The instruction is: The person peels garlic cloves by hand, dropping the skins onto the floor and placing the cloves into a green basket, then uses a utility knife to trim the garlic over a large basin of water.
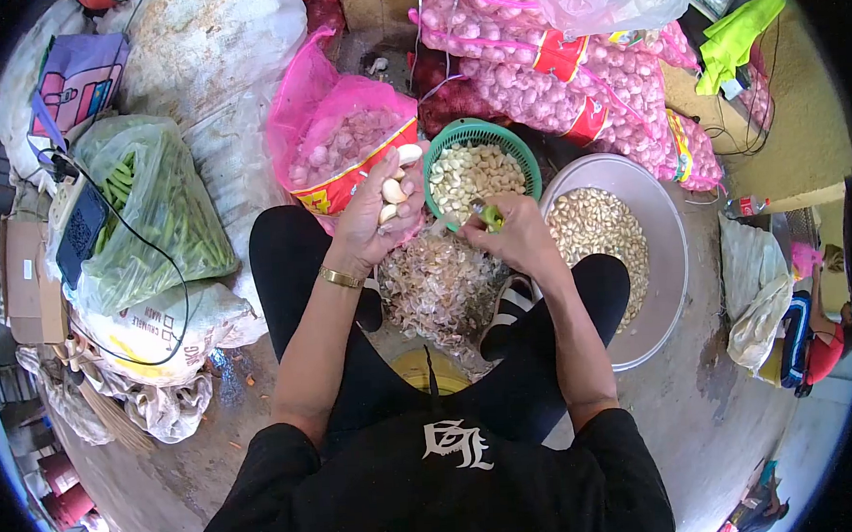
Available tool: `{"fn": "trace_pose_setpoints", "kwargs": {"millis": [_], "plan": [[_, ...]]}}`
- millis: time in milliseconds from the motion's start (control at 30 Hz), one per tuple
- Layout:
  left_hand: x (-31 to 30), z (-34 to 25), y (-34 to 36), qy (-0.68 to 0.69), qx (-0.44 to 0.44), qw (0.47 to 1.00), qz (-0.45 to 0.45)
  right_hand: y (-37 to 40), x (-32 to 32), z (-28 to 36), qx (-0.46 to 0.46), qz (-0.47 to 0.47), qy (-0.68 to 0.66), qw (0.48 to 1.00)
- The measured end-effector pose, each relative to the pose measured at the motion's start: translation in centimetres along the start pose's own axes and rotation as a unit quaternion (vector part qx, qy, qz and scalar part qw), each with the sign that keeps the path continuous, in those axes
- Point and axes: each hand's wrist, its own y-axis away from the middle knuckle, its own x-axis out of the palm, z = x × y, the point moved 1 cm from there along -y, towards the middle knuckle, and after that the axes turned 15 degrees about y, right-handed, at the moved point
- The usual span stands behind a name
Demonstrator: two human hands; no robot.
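Note:
Several pale garlic cloves [394, 191] lie in my left hand [370, 211], its fingers curled around them, above a heap of papery peels [437, 285]. My right hand [516, 230] is closed on a small knife [489, 214] with a yellow-green handle, beside the near rim of a green basket [533, 164]. Peeled cloves [474, 175] fill much of that basket. To its right, a wide pale basin [671, 253] holds many more cloves [598, 238]. An open pink mesh bag [293, 109] of garlic stands behind my left hand.
Stacked mesh sacks of garlic [620, 111] lie at the back right. On the left are a plastic bag of green pods [177, 212], a phone [84, 236] with a cable, and a white sack [160, 338]. Another person's arm [822, 317] shows at the far right.

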Motion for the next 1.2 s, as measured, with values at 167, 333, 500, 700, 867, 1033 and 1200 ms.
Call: {"fn": "trace_pose_setpoints", "kwargs": {"millis": [167, 333, 500, 700, 867, 1033, 1200], "plan": [[-0.5, -0.2, 0.0, 0.007, -0.028, 0.999, 0.029, -0.4, 1.0, -0.2, -0.068, 0.034, -0.008, 0.997], [-0.9, 0.4, 0.1, 0.003, -0.081, 0.997, 0.012, -2.0, 1.2, 2.6, -0.084, -0.152, -0.148, 0.974], [-1.4, 1.2, 0.2, -0.013, -0.146, 0.989, 0.003, -2.8, 1.6, 1.6, -0.129, -0.161, -0.102, 0.973], [-0.7, 1.2, 0.2, -0.044, -0.142, 0.989, -0.023, -3.4, 1.2, 0.8, -0.179, -0.154, -0.126, 0.963], [-1.5, 2.1, -0.5, 0.081, -0.150, 0.985, 0.015, -3.6, 1.5, 1.3, -0.180, -0.213, -0.126, 0.952], [-0.7, 2.6, -0.4, 0.094, -0.141, 0.986, 0.007, -3.6, 1.7, 1.3, -0.164, -0.210, -0.171, 0.948], [-0.6, 2.8, -0.3, 0.108, -0.145, 0.983, 0.024, -3.5, 1.6, 1.2, -0.164, -0.220, -0.181, 0.944]]}}
